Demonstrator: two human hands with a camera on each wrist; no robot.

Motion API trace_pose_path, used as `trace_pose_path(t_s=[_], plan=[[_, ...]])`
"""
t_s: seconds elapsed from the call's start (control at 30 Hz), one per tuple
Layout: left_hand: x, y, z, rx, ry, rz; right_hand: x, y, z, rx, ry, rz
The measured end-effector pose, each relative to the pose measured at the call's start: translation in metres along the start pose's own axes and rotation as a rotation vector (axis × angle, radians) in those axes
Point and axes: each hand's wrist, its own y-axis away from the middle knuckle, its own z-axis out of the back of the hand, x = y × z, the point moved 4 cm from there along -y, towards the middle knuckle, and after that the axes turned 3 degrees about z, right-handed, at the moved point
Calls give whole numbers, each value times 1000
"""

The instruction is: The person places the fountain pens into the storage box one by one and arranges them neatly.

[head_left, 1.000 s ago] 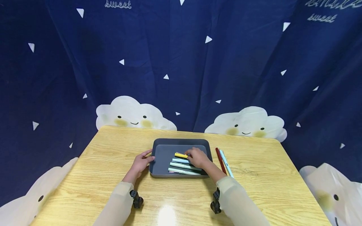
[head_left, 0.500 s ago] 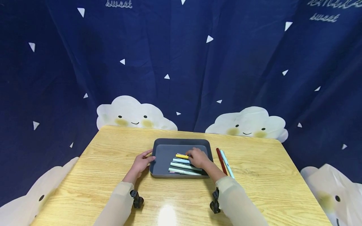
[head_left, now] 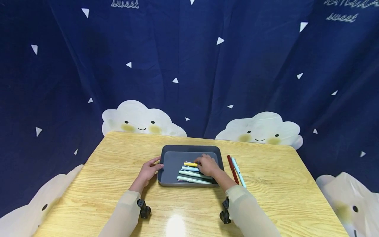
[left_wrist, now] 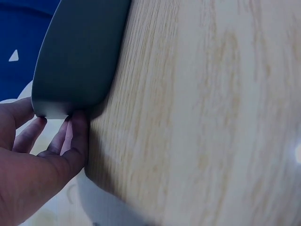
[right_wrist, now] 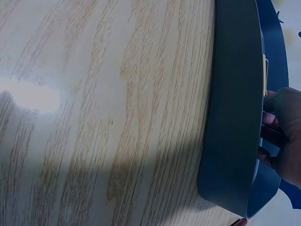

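Note:
A dark grey tray (head_left: pixel 174 164) stands on the table. My left hand (head_left: pixel 148 171) holds its left wall, thumb over the rim and other fingers against the outside, as the left wrist view shows. Inside the tray, my right hand (head_left: pixel 208 165) grips a yellow pen (head_left: pixel 190 164) by its right part, which the fingers hide. Nearer me, a light blue pen (head_left: pixel 189 169), a green pen (head_left: pixel 193 174) and a pale green pen (head_left: pixel 192 180) lie in a row beneath it. In the right wrist view the tray's wall (right_wrist: pixel 235 103) hides most pens.
On the wooden table (head_left: pixel 266 191), right of the tray, a dark red pen (head_left: pixel 233 169) and a light blue pen (head_left: pixel 239 172) lie side by side. A dark blue curtain (head_left: pixel 192 65) with white triangles and clouds hangs behind the table.
The yellow pen has shifted slightly nearer the light blue pen beneath it, with my right hand still on it. My left hand keeps its place at the tray.

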Motion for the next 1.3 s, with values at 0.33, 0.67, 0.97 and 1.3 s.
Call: trace_pose_path(t_s=[0.33,0.67,0.97,1.3], plan=[[0,0,0,-3,-8,-4,-3,-1,-2,-9,18,-12],[1,0,0,-12,2,-3,-3,-2,-4,-16,11,-12],[3,-1,0,-6,9,-21,-3,-1,-1,-24,7,-29],[0,-1,1,2,2,-23,-8,1,12,-82,-9,-2]])
